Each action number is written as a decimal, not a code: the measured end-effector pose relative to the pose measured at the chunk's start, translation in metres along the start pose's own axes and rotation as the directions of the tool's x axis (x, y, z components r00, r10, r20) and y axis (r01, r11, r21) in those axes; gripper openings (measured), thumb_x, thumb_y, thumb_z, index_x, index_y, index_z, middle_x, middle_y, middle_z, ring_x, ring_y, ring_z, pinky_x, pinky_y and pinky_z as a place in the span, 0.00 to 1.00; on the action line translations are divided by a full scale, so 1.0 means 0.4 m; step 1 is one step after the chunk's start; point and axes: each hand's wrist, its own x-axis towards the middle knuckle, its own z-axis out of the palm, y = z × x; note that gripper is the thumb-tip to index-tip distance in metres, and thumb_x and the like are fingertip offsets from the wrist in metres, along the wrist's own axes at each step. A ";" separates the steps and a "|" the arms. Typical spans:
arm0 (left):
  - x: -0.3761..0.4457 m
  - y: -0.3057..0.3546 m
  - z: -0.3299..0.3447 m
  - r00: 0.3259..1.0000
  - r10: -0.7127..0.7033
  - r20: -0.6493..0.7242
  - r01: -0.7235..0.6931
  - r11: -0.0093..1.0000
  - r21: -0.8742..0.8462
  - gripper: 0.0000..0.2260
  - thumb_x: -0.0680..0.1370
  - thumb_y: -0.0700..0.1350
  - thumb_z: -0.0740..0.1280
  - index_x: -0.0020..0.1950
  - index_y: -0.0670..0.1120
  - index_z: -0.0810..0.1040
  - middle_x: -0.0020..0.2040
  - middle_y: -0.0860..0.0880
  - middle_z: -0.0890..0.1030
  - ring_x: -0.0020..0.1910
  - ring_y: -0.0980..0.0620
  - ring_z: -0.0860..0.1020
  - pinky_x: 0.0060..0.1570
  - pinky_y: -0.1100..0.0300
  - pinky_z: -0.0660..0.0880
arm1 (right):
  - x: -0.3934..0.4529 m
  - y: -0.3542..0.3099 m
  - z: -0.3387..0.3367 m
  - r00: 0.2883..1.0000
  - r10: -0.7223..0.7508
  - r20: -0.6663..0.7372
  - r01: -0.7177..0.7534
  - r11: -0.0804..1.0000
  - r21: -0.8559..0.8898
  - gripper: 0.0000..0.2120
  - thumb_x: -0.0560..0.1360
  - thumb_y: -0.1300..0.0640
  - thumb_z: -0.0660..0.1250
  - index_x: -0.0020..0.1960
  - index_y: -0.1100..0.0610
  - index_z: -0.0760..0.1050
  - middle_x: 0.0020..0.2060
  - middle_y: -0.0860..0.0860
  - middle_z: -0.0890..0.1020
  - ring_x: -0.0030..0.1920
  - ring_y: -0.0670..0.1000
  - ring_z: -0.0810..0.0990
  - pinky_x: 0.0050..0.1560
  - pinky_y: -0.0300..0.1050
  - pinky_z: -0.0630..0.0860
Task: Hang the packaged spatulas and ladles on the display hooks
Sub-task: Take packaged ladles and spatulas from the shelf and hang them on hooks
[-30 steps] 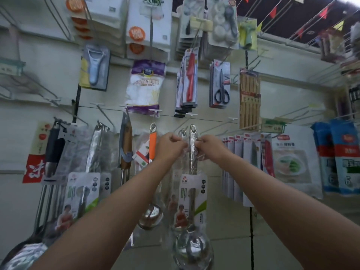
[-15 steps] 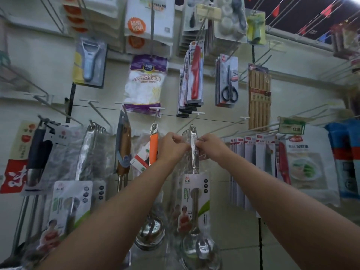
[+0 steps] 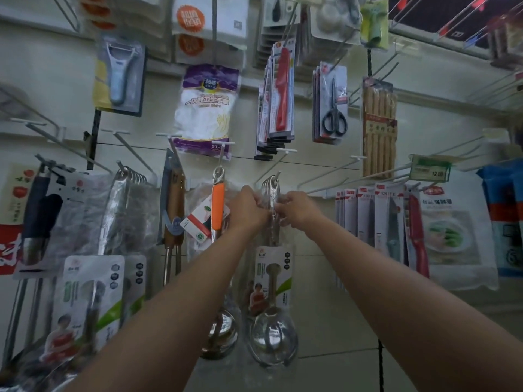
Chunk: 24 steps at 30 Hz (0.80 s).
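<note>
A packaged steel ladle (image 3: 273, 295) in clear plastic with a white and green card hangs from a white display hook (image 3: 276, 176) at the centre. My left hand (image 3: 249, 206) pinches the plastic at the left of its handle top. My right hand (image 3: 295, 207) pinches the right side of the same handle. Other ladle handles sit bunched behind it on that hook. To the left, an orange-handled ladle (image 3: 218, 205) hangs on its own hook. Further left, several packaged steel spatulas (image 3: 93, 290) hang together.
Above hang a peeler (image 3: 120, 77), a bag of gloves (image 3: 205, 108), red knives (image 3: 281, 91), scissors (image 3: 334, 106) and chopsticks (image 3: 379, 128). Boxed knives (image 3: 376, 219) and a food-wrap pack (image 3: 450, 233) hang at the right. Bare white hooks (image 3: 331, 171) jut out right of my hands.
The view has tilted, so the hands and ladle sit higher in frame. The ladle's handle top now sits on the hook tip. Both hands keep pinching the handle.
</note>
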 end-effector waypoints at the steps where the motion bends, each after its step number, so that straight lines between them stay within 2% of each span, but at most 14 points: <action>1: -0.001 -0.001 0.002 1.000 0.017 -0.003 -0.017 0.998 0.057 0.12 0.74 0.35 0.68 0.42 0.46 0.65 0.38 0.51 0.70 0.37 0.54 0.70 0.32 0.64 0.64 | -0.005 0.002 0.000 1.000 -0.002 0.008 0.002 1.000 0.006 0.10 0.77 0.61 0.63 0.56 0.64 0.76 0.48 0.59 0.81 0.42 0.53 0.79 0.30 0.37 0.68; 4: -0.009 -0.003 0.007 0.995 0.089 -0.036 -0.078 0.969 0.235 0.08 0.75 0.38 0.67 0.49 0.43 0.68 0.50 0.43 0.74 0.48 0.46 0.74 0.40 0.58 0.69 | -0.021 0.003 -0.008 0.999 -0.008 0.033 0.007 1.000 0.026 0.12 0.76 0.61 0.64 0.58 0.63 0.74 0.47 0.57 0.80 0.41 0.51 0.77 0.30 0.37 0.68; 6: -0.019 0.000 0.005 0.995 0.089 -0.049 -0.070 0.949 0.308 0.11 0.75 0.39 0.67 0.55 0.40 0.70 0.58 0.41 0.70 0.55 0.43 0.71 0.48 0.54 0.71 | -0.036 -0.001 -0.019 0.998 -0.006 0.062 0.005 1.000 0.023 0.14 0.76 0.60 0.65 0.60 0.62 0.72 0.50 0.58 0.79 0.41 0.51 0.76 0.32 0.38 0.70; 10: -0.040 0.020 0.000 0.994 0.074 -0.084 -0.038 0.931 0.364 0.15 0.75 0.41 0.68 0.59 0.41 0.71 0.61 0.40 0.66 0.59 0.41 0.69 0.53 0.52 0.71 | -0.057 0.005 -0.033 0.998 -0.018 0.065 0.019 1.000 -0.013 0.25 0.75 0.57 0.68 0.70 0.56 0.65 0.58 0.57 0.77 0.45 0.52 0.77 0.35 0.38 0.73; 12: -0.048 0.032 -0.003 0.994 0.061 -0.096 -0.026 0.944 0.328 0.18 0.74 0.41 0.68 0.61 0.40 0.69 0.62 0.40 0.66 0.61 0.40 0.69 0.53 0.54 0.69 | -0.067 0.013 -0.041 0.999 -0.029 0.046 0.029 1.000 0.001 0.31 0.74 0.57 0.69 0.73 0.53 0.60 0.61 0.58 0.75 0.49 0.53 0.78 0.41 0.41 0.76; 13: -0.054 0.038 -0.006 0.994 0.040 -0.098 -0.012 0.964 0.265 0.20 0.73 0.40 0.68 0.63 0.40 0.67 0.63 0.40 0.67 0.61 0.41 0.69 0.52 0.56 0.69 | -0.072 0.019 -0.044 0.999 -0.033 0.028 0.033 0.999 0.013 0.34 0.74 0.57 0.69 0.75 0.52 0.57 0.64 0.58 0.73 0.54 0.55 0.78 0.47 0.46 0.79; 15: -0.066 0.043 -0.016 0.994 0.004 -0.106 0.007 0.994 0.105 0.23 0.73 0.39 0.69 0.64 0.39 0.64 0.63 0.39 0.68 0.59 0.42 0.71 0.53 0.55 0.70 | -0.080 0.035 -0.051 1.000 -0.020 -0.013 0.020 0.998 0.065 0.39 0.73 0.56 0.70 0.76 0.51 0.50 0.71 0.57 0.67 0.65 0.59 0.72 0.62 0.55 0.74; 16: -0.076 0.040 -0.022 0.993 0.002 -0.114 0.004 0.999 0.052 0.22 0.73 0.38 0.69 0.63 0.39 0.64 0.63 0.39 0.69 0.58 0.43 0.72 0.53 0.55 0.72 | -0.087 0.047 -0.051 1.000 -0.001 -0.018 0.003 0.995 0.101 0.40 0.73 0.55 0.70 0.77 0.51 0.49 0.71 0.57 0.66 0.67 0.60 0.70 0.65 0.57 0.72; 18: -0.101 0.025 -0.030 0.994 0.005 -0.112 -0.005 1.000 0.006 0.19 0.75 0.38 0.68 0.62 0.39 0.64 0.59 0.40 0.71 0.53 0.46 0.74 0.49 0.57 0.72 | -0.108 0.075 -0.046 1.000 0.026 -0.004 -0.026 0.993 0.120 0.39 0.74 0.54 0.69 0.77 0.51 0.49 0.69 0.58 0.68 0.66 0.60 0.70 0.65 0.57 0.71; 21: -0.146 -0.008 -0.025 0.995 0.003 -0.102 -0.002 1.000 0.005 0.17 0.74 0.37 0.66 0.61 0.40 0.66 0.50 0.42 0.72 0.47 0.47 0.74 0.44 0.58 0.70 | -0.151 0.117 -0.029 0.997 0.072 0.018 -0.074 0.993 0.095 0.37 0.75 0.52 0.68 0.76 0.54 0.51 0.65 0.59 0.72 0.62 0.58 0.74 0.60 0.55 0.75; 22: -0.165 -0.020 -0.021 0.995 -0.004 -0.096 0.005 1.000 0.011 0.16 0.74 0.37 0.66 0.60 0.40 0.66 0.51 0.41 0.73 0.48 0.47 0.74 0.45 0.57 0.71 | -0.166 0.129 -0.020 0.996 0.088 0.033 -0.091 0.992 0.089 0.36 0.75 0.52 0.68 0.76 0.54 0.51 0.64 0.59 0.72 0.61 0.58 0.74 0.58 0.54 0.77; 24: -0.204 -0.043 -0.008 0.997 -0.023 -0.074 0.025 0.999 0.031 0.17 0.74 0.38 0.66 0.61 0.40 0.66 0.58 0.40 0.72 0.54 0.45 0.73 0.54 0.53 0.73 | -0.195 0.148 -0.005 0.992 0.105 0.069 -0.110 0.992 0.065 0.37 0.75 0.51 0.67 0.76 0.54 0.51 0.65 0.58 0.72 0.61 0.58 0.74 0.53 0.51 0.79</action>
